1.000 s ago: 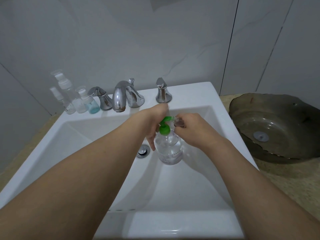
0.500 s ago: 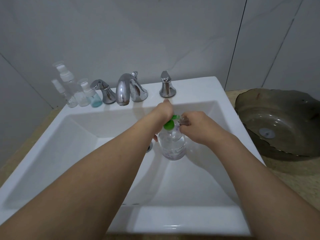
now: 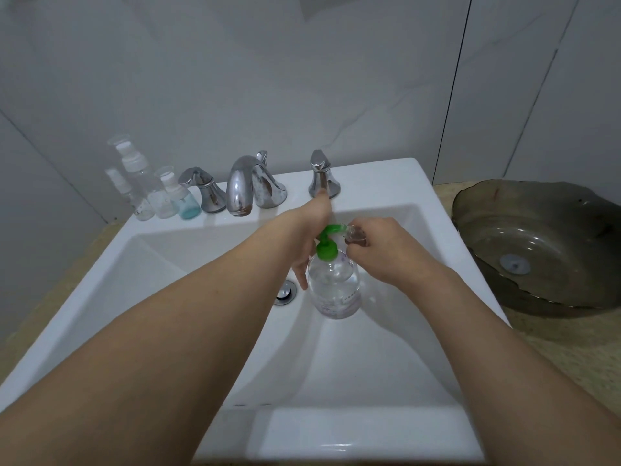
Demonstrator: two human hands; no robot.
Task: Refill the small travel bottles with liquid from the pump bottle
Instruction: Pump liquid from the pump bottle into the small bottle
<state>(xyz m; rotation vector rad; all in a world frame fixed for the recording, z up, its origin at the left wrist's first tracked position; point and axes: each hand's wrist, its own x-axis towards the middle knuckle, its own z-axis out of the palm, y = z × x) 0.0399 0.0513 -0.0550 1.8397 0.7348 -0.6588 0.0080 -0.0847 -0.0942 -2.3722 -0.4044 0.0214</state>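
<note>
Clear round pump bottle (image 3: 334, 287), green head under left hand (image 3: 311, 227); right fingers (image 3: 361, 255) pinch small clear bottle (image 3: 355, 234).

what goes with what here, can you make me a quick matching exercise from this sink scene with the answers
Things:
1. pump bottle
2. small clear bottle
3. blue-tinted bottle
4. brown glass bowl

Places:
A. on the counter right of the sink
B. on the sink ledge left of the taps
C. in the right hand at the green spout
D. upright inside the basin

Pairs: 1-D, 2-C, 3-B, 4-A
</note>
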